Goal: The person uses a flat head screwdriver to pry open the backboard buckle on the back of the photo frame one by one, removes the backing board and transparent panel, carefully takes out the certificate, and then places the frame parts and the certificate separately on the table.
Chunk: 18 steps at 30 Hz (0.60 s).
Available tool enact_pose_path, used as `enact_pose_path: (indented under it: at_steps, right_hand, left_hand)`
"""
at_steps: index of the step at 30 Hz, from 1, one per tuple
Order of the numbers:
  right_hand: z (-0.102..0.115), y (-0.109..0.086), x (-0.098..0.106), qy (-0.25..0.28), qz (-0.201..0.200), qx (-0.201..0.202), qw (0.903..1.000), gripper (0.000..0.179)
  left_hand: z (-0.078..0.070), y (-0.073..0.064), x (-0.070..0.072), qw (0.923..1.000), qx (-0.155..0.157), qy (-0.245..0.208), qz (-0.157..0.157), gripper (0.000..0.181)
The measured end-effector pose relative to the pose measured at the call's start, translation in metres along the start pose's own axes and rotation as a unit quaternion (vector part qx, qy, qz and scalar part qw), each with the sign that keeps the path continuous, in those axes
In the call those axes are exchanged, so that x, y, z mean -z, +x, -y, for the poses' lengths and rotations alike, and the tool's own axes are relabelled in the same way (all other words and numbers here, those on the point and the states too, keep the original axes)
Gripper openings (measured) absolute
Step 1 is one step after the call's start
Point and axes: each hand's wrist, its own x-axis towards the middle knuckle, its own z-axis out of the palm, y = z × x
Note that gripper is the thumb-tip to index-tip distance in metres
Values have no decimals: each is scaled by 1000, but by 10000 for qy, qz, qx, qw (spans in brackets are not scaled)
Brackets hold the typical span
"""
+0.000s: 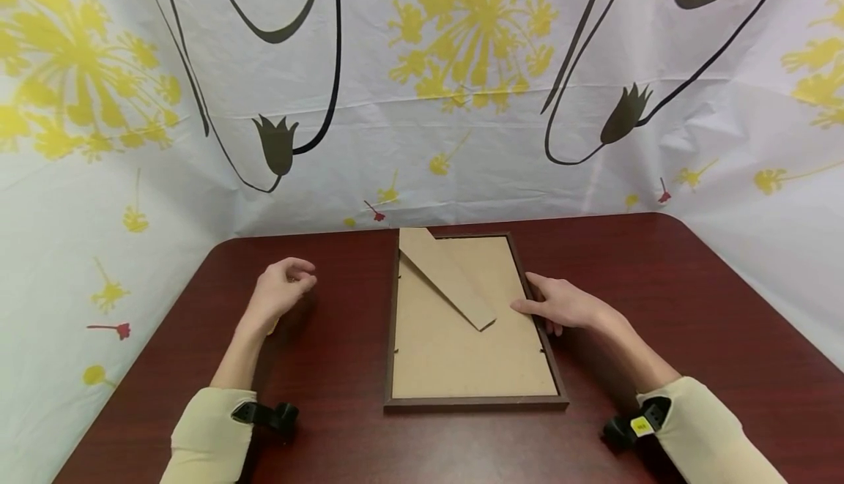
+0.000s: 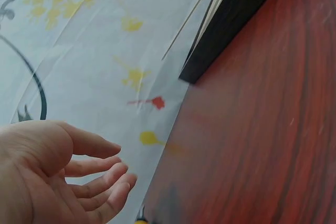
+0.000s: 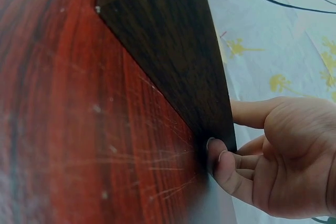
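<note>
While the left hand (image 1: 280, 290) hovers with fingers loosely bent, holding nothing, the picture frame (image 1: 461, 358) lies apart to its right, long axis running near to far; the nearer right hand (image 1: 560, 302) grips its right edge.

Dark-brown, wood-grained picture frame (image 3: 170, 45) in the right hand's (image 1: 563, 303) grip; tan backing board (image 1: 461, 367) beside; streaked reddish-brown tabletop (image 1: 323, 367) below.
</note>
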Motion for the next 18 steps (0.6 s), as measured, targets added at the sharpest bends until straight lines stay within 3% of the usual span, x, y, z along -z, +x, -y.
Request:
enact_pose_path:
  at_steps: [13,18]
  right_hand:
    - [-1,-1,3,111,143,-15,9998,90]
    - [-1,-2,3,121,161,8,9998,91]
  left_hand:
    - [32,2,17,9973,520,344,-381,33]
    - [38,2,20,9964,658,483,-214,39]
